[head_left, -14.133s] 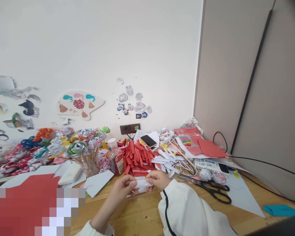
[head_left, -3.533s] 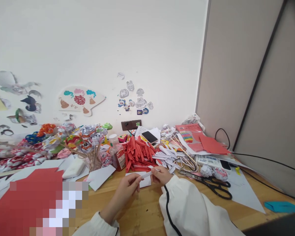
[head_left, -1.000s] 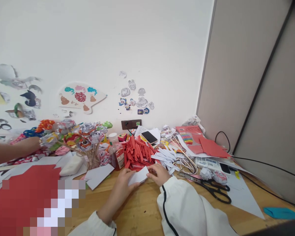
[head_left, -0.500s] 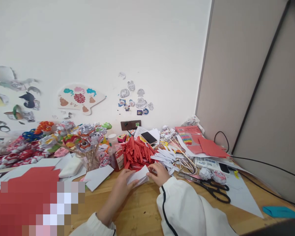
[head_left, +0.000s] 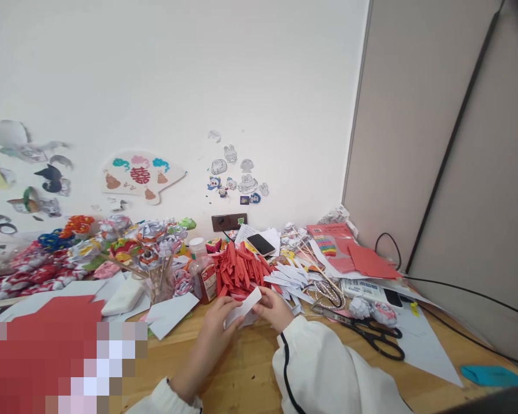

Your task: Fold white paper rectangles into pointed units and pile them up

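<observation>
A small folded piece of white paper (head_left: 245,307) is held between both hands above the wooden table. My left hand (head_left: 221,319) pinches its left end, with the thumb along the near side. At the right end, the fingers of my right hand (head_left: 273,309) are closed on the paper. Just beyond lies a heap of folded red paper strips (head_left: 238,267). Beside that heap, to the right, is a pile of folded white paper strips (head_left: 288,277).
Black-handled scissors (head_left: 373,336) lie at the right near crumpled paper balls (head_left: 371,309). A phone (head_left: 261,244) rests behind the strips. A bottle (head_left: 204,270) and paper flowers (head_left: 153,244) stand at the left. Red sheets (head_left: 52,322) lie at the near left.
The white paper has turned slightly and looks narrower between my hands. My right hand has shifted a little to the left and down.
</observation>
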Demonstrator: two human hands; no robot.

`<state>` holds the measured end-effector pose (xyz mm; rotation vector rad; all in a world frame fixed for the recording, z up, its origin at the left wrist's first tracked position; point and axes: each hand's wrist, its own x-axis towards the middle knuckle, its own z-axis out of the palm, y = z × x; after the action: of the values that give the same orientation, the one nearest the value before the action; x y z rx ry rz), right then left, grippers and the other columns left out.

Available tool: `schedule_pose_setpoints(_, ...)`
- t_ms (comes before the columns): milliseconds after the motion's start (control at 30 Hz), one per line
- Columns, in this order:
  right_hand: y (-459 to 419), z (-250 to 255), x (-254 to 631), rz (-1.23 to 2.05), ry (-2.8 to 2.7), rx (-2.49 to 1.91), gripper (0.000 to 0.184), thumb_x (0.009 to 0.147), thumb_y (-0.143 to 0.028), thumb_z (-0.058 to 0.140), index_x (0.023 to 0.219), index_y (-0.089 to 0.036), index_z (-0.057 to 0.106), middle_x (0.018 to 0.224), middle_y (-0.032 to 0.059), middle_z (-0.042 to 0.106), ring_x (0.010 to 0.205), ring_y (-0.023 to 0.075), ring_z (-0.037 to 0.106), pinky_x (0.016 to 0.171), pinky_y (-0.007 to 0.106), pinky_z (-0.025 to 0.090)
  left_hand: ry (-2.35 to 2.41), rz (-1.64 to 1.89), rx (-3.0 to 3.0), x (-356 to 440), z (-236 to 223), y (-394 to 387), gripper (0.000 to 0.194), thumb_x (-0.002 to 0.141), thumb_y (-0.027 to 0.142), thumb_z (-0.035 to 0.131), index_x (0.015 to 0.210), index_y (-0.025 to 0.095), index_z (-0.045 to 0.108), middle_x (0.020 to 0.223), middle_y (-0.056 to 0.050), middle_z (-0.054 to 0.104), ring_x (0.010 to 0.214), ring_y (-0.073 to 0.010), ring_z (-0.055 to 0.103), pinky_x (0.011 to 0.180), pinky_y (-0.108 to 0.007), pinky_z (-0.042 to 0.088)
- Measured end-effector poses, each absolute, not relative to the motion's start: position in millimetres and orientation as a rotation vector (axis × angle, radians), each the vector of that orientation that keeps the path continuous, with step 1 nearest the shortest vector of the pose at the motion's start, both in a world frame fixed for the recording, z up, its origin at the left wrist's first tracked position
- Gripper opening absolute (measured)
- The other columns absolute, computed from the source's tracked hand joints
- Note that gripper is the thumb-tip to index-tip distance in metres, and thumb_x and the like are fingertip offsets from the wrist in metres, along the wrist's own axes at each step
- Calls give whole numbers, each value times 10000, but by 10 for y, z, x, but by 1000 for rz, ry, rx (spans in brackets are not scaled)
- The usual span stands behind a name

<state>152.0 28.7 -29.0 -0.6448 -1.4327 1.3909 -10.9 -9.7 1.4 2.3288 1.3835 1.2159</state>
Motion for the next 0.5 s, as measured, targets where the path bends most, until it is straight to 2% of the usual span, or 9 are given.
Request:
schedule_pose_setpoints(100,256,-248,1524,1435,-1391,-639,572,563,-416,627,1040,-202,395,909,55,560,696,152,553,483,223,404,1358,1196,2375,-111,7,-88,239,701,317,500,894,203,585,903,-77,574,850,-209,529,751,-352,428)
schedule_pose_setpoints(367,204,-177,1538,1396,-1376,-630,413,577,-326,633,913,-180,442,748,2,541,619,112,533,505,211,388,1442,1172,2290,-100,-26,-96,346,691,349,501,1005,206,529,1052,-86,559,984,-227,483,851,-377,373)
schedule_pose_setpoints(500,211,-176,1529,1338,-1359,-670,353,561,-307,641,830,-172,457,691,-15,538,589,100,513,516,211,386,1428,1123,2187,-67,8,-130,308,697,339,489,960,194,558,994,-81,600,909,-214,531,801,-342,405)
